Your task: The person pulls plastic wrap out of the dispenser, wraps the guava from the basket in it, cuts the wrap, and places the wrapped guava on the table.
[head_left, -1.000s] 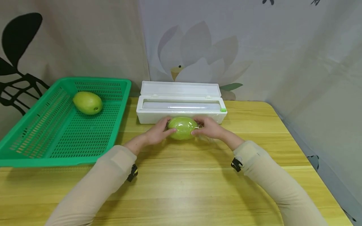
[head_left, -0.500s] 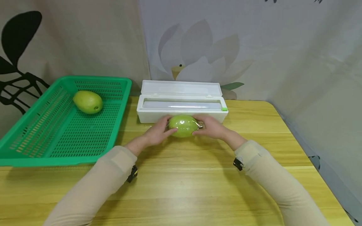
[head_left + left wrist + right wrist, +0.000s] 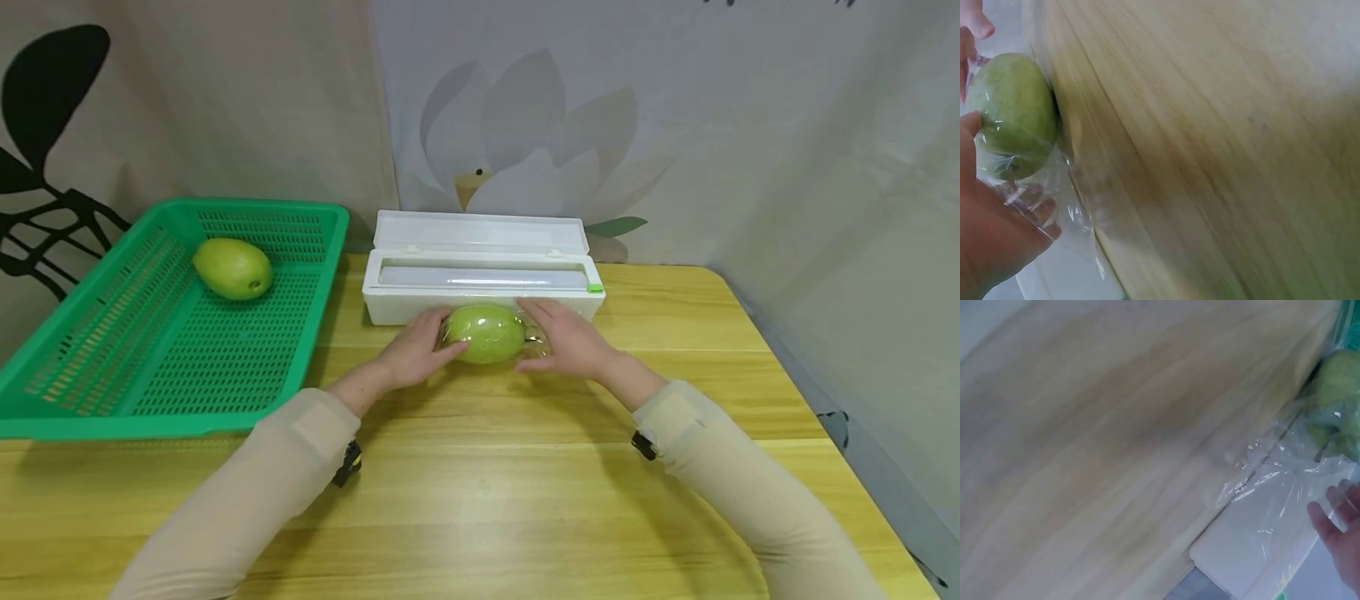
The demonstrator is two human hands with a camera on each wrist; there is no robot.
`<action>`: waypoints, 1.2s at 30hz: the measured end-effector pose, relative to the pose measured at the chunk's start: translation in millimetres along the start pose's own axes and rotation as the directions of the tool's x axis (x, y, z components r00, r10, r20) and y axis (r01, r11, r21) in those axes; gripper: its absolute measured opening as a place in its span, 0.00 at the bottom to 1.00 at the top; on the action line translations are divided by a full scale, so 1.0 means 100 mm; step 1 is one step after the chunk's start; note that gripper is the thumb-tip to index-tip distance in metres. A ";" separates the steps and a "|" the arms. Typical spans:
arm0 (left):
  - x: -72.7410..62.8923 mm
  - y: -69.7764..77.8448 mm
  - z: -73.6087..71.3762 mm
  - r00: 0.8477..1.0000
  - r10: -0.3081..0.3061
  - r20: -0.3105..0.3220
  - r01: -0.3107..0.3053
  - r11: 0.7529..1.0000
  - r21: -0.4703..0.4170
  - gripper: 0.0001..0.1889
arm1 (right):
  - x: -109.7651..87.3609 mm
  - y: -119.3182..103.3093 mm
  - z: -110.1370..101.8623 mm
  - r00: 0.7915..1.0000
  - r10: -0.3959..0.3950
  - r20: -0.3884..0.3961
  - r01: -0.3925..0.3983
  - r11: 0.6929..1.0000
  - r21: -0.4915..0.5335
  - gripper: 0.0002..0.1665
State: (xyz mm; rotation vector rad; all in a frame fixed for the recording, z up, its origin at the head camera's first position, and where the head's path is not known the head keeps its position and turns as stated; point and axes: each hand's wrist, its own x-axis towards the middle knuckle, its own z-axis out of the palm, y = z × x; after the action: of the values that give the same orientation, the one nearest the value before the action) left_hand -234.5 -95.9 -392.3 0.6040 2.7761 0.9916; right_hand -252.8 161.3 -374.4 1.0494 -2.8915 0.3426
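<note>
The green fruit, wrapped in clear film, lies on its side right in front of the white box, its long axis running along the box's front wall. Whether fruit and box touch cannot be told.

The left grip, in front of the box's left half, holds the fruit's left end, with thumb and fingers set around it and the thumb touching the skin through the film. The right grip, in front of the box's right half, is spread, fingers straight and thumb apart; the right wrist view shows its fingertips clear of the fruit, with loose, creased film between. A short stem shows at this end of the fruit.

The box's lid is tipped back, with a pale roll inside. Near the box's left end, on the same wooden surface, sits a green basket with a second fruit in it.
</note>
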 end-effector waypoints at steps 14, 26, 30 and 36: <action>-0.04 0.02 -0.01 1.000 -0.018 -0.021 0.018 1.000 0.002 0.34 | 0.00 0.01 0.04 0.998 -0.060 -0.022 0.060 0.998 -0.022 0.42; 0.01 0.01 0.01 0.998 -0.055 -0.005 0.055 0.993 0.103 0.46 | 0.10 -0.01 0.07 0.997 -0.065 -0.044 0.063 0.996 -0.057 0.40; 0.04 -0.02 0.03 0.999 -0.047 -0.017 0.048 0.989 0.137 0.47 | 0.11 -0.01 0.08 0.995 -0.078 -0.057 0.072 0.994 -0.087 0.41; 0.07 -0.02 0.01 0.998 -0.056 -0.022 0.059 0.978 0.200 0.47 | 0.14 -0.01 0.08 0.994 -0.083 -0.072 0.075 0.992 -0.106 0.40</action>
State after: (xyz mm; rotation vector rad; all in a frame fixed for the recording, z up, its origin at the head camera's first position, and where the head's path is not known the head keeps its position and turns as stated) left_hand -241.0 -94.0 -394.9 0.5387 2.9127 0.7137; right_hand -262.6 150.4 -380.6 1.1054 -2.7590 0.2220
